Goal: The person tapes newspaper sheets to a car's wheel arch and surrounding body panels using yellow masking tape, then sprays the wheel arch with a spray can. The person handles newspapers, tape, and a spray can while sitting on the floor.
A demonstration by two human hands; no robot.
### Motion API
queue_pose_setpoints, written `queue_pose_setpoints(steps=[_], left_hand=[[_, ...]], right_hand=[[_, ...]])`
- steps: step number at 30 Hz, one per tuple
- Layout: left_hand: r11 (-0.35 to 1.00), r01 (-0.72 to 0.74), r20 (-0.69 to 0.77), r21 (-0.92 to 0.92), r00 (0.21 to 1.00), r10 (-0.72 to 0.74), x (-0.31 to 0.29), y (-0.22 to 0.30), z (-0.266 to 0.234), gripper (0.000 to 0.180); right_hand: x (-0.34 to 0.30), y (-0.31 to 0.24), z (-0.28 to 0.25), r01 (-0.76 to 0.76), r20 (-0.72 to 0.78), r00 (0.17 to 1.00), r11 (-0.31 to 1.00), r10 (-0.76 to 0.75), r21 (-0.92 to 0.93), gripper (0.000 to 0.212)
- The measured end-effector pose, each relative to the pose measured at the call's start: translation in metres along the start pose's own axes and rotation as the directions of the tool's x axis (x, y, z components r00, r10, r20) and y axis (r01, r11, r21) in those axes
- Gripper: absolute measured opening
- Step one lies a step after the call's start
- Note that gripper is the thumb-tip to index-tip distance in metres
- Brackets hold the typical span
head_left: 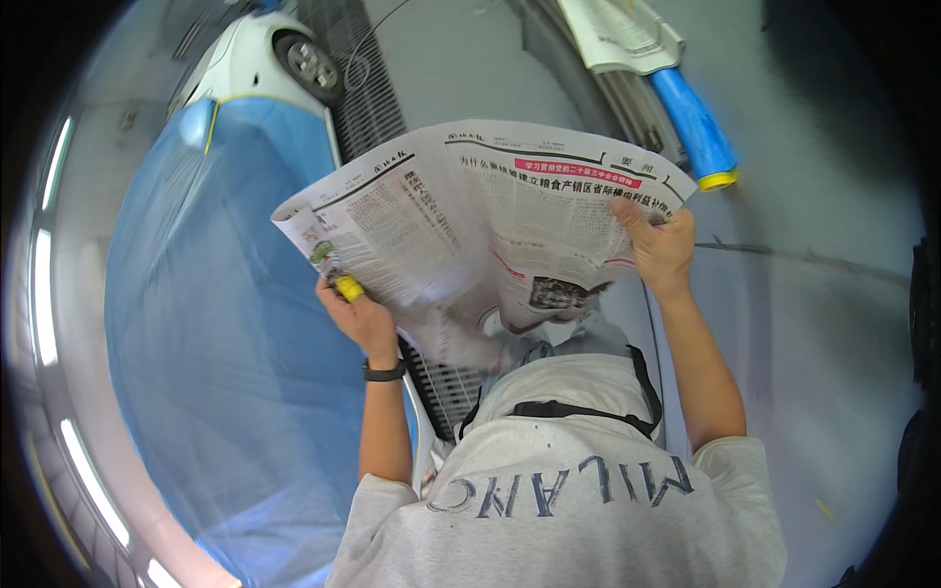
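Observation:
A large newspaper sheet [549, 211] is spread wide in front of my body, its middle sagging in a curve. My left hand [361, 318] grips its lower left edge, wearing a dark wristband. A short yellow band [349, 287], possibly tape, sits at the left thumb; whether it is wrapped round the thumb or held is unclear. At the sheet's right edge, my right hand [663, 247] pinches the paper with the thumb on the printed side. The fingers of both hands are partly hidden behind the newspaper.
Blue film [225, 323] covers much of a white car [257, 64] on the left, its wheel [312, 61] uncovered. Floor grating [358, 59] runs alongside. At the upper right, a blue cylinder [694, 122] with a yellow end lies beside pale paper [622, 34].

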State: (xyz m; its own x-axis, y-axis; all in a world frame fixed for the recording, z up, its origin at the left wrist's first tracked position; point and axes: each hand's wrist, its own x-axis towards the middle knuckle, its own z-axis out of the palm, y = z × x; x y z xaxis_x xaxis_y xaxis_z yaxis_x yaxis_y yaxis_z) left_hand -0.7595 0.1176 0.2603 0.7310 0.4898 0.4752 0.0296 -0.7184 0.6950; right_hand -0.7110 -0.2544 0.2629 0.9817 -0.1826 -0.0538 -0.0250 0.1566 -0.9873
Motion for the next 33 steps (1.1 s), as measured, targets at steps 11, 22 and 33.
queue_pose_setpoints(steps=[11, 22, 33], left_hand=[[0.910, -0.198, 0.216, -0.365, 0.932, 0.290, 0.160, -0.033, 0.099, 0.034], [0.891, -0.054, 0.067, -0.452, 0.993, 0.095, 0.239, -0.124, 0.105, 0.027], [0.909, -0.043, 0.135, -0.415, 0.985, 0.109, 0.231, -0.095, 0.117, 0.063]], right_hand=[[-0.011, -0.072, 0.029, 0.012, -0.260, 0.961, 0.954, -0.094, -0.300, 0.030], [0.043, -0.020, 0.073, 0.004, -0.081, 0.992, 0.655, -0.098, -0.756, 0.031], [0.208, -0.022, 0.065, -0.034, 0.008, 0.943, -0.122, -0.331, -0.992, 0.037]])
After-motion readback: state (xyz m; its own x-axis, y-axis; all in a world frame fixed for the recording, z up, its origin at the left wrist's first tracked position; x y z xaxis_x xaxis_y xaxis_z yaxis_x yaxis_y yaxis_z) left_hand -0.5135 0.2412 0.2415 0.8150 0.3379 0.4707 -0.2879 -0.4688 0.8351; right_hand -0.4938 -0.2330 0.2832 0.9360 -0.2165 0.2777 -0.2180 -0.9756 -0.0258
